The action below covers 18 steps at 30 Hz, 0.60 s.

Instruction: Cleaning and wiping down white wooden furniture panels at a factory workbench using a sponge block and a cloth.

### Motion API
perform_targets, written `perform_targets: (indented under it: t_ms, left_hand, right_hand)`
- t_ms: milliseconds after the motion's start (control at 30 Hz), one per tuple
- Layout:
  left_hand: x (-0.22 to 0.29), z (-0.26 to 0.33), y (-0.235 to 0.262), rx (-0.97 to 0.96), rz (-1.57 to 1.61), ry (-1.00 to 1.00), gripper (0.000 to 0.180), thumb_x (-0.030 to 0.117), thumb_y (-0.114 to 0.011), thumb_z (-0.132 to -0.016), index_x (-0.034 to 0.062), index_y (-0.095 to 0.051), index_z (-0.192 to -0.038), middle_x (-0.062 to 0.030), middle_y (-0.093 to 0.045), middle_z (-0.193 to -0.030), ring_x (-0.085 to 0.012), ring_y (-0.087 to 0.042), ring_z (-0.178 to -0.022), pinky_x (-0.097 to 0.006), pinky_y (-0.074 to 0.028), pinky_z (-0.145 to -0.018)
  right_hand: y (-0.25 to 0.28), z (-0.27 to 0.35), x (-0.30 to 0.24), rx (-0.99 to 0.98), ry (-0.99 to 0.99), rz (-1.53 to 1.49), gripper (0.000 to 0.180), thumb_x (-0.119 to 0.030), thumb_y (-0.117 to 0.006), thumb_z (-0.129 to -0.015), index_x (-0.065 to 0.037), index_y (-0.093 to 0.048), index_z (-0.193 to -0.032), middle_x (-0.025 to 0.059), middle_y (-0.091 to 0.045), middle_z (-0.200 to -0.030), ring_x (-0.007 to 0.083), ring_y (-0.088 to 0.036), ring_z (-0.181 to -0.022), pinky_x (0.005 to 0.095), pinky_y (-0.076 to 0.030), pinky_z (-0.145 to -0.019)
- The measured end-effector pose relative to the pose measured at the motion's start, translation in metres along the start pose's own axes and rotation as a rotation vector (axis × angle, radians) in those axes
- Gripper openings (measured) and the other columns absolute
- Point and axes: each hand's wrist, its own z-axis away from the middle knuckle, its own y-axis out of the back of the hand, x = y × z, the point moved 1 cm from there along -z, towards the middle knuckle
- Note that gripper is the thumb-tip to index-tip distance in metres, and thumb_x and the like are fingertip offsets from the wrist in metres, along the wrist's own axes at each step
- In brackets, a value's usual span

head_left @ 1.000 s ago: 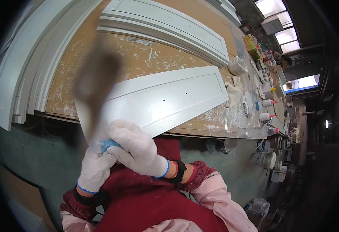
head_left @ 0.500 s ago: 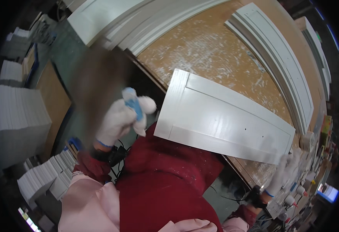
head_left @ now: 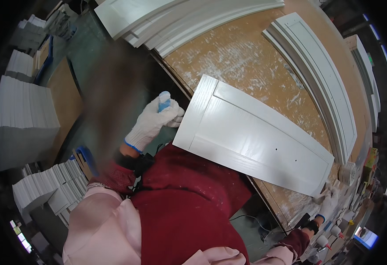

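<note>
A white cabinet door [head_left: 251, 134] with a raised frame and two small dark holes lies slantwise on the worktable, its near left end overhanging the edge. My left hand [head_left: 156, 117], in a white knit glove with a blue cuff, is beside the door's left end. Its fingers are curled, with a small blue piece [head_left: 164, 104] showing at the thumb; whether it is a wrap or a pad I cannot make out. My right hand [head_left: 329, 199], also gloved, is at the door's near right corner, its fingers closed about that corner.
White dust streaks the brown worktable [head_left: 229, 55]. Stacked white doors stand at the far left [head_left: 158, 22] and on the right [head_left: 321, 75]. White panel stacks [head_left: 23, 106] are off to the left. Small bottles [head_left: 324, 240] and a cable [head_left: 251, 217] lie near the right arm.
My left hand has moved up and closer to the door's left end, its fingers now more curled. My right hand has shifted slightly to the door's near right corner. The view has tilted a little.
</note>
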Motion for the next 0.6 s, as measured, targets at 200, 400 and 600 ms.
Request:
perform_targets:
  t_ms: [200, 400, 600]
  left_hand:
    - [0.013, 0.005, -0.022, -0.078, -0.046, 0.004, 0.008, 0.013, -0.058, -0.090, 0.0110, -0.051, -0.089, 0.0030, -0.049, -0.079, -0.0070, -0.048, -0.069, -0.023, -0.041, -0.062]
    - [-0.006, -0.002, -0.018, -0.041, -0.246, -0.133, 0.009, 0.012, -0.060, -0.090, 0.0107, -0.053, -0.096, 0.0058, -0.047, -0.087, -0.0044, -0.044, -0.076, -0.022, -0.039, -0.066]
    - [0.008, -0.002, -0.022, -0.088, -0.312, 0.029, 0.018, 0.015, -0.061, -0.090, 0.0067, -0.054, -0.105, 0.0024, -0.050, -0.086, -0.0054, -0.047, -0.072, -0.023, -0.043, -0.066]
  right_hand:
    - [0.049, 0.095, -0.140, 0.147, 0.553, -0.744, 0.033, -0.002, -0.058, -0.092, 0.000, -0.059, -0.125, 0.0100, -0.064, -0.118, 0.0176, -0.061, -0.107, 0.0314, -0.048, -0.094]
    - [0.001, 0.204, -0.314, -0.269, 1.182, -0.630, 0.034, -0.009, -0.068, -0.084, -0.008, -0.064, -0.118, 0.0143, -0.065, -0.090, 0.0310, -0.064, -0.083, 0.0377, -0.051, -0.075]
    - [-0.034, 0.237, -0.380, -0.223, 1.258, -0.521, 0.022, -0.016, -0.064, -0.086, -0.010, -0.063, -0.107, 0.0143, -0.062, -0.090, 0.0336, -0.062, -0.079, 0.0417, -0.050, -0.070]
